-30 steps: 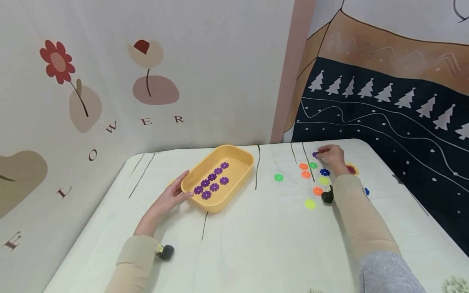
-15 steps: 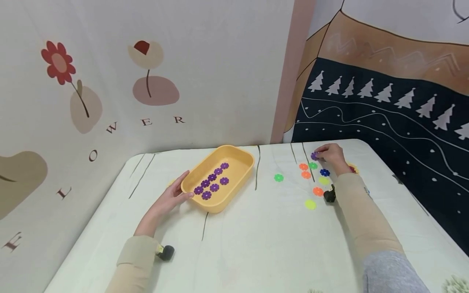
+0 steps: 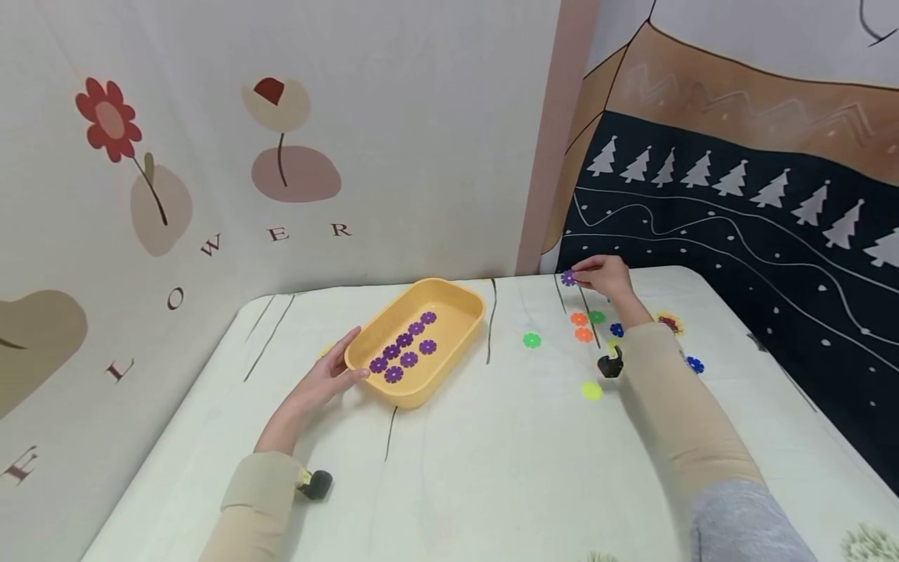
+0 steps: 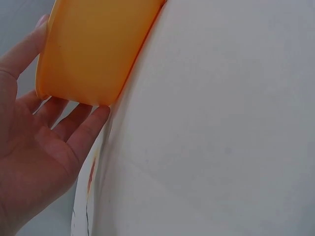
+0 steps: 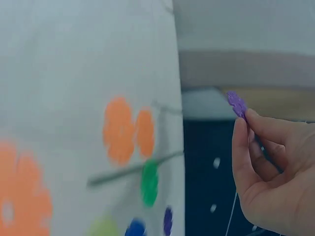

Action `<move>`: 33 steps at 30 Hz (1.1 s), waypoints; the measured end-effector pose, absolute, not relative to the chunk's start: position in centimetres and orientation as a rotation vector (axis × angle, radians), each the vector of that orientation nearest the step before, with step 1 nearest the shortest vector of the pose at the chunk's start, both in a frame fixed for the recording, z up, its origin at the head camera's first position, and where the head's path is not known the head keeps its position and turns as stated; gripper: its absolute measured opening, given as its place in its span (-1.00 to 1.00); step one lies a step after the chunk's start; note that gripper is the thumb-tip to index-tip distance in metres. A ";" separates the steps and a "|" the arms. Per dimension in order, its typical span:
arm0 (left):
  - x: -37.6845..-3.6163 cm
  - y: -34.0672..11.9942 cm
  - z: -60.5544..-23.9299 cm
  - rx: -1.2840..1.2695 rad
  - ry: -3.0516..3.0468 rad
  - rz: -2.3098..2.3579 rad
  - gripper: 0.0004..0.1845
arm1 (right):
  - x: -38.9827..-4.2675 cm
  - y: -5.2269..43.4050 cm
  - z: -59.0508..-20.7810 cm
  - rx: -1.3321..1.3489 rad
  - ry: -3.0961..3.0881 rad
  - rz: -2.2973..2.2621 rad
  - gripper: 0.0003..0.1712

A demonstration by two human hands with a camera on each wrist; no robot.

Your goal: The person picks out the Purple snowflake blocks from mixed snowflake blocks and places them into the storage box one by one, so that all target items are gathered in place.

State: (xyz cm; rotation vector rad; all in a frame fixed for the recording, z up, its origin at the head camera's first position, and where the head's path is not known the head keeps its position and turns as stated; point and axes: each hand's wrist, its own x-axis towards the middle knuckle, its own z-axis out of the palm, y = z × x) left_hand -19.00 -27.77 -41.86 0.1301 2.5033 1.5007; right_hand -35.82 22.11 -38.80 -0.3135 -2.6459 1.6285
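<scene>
My left hand (image 3: 325, 384) grips the near-left corner of a yellow plastic tray (image 3: 455, 306), thumb at the rim and fingers against the outer wall. Inside the tray lie several purple flower-shaped discs (image 3: 409, 359), some in a slanting row. My right hand (image 3: 609, 278) pinches one more purple flower-shaped disc (image 3: 568, 278) between thumb and fingertips, raised over the far right of the table. The right wrist view shows that disc (image 5: 237, 103) nearly edge-on, above the tabletop pieces. Another purple disc (image 5: 168, 221) lies on the table there.
Nearer than my right hand lie orange discs (image 3: 583, 335), green discs (image 3: 532, 340), a yellow disc (image 3: 592, 390) and blue discs (image 3: 694, 364). My right forearm and a wrist camera (image 3: 611, 364) cover some pieces. Patterned cloth walls stand behind the white table (image 3: 449, 476).
My right hand has lifted the purple disc and moved left and away, toward the table's far edge. The left hand and tray stay in place.
</scene>
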 end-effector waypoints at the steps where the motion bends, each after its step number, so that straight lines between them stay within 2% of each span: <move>1: -19.0 -27.8 -41.9 0.130 2.502 1.503 -0.10 | -35.6 21.4 -38.4 -0.298 -2.655 1.630 -0.72; 5: -18.9 -27.8 -41.7 0.137 2.498 1.505 -0.10 | -34.9 18.8 -37.0 -0.167 -2.690 1.678 -0.66; 15: -19.0 -27.9 -41.8 0.112 2.505 1.493 -0.10 | -34.4 12.8 -35.7 0.022 -2.692 1.846 -0.66; 25: -19.2 -27.8 -41.8 0.088 2.521 1.459 -0.08 | -33.6 6.8 -35.7 0.255 -2.737 1.936 -0.72; 33: -19.3 -27.9 -42.0 0.161 2.520 1.490 -0.09 | -32.9 2.7 -37.0 0.386 -2.827 1.918 -0.78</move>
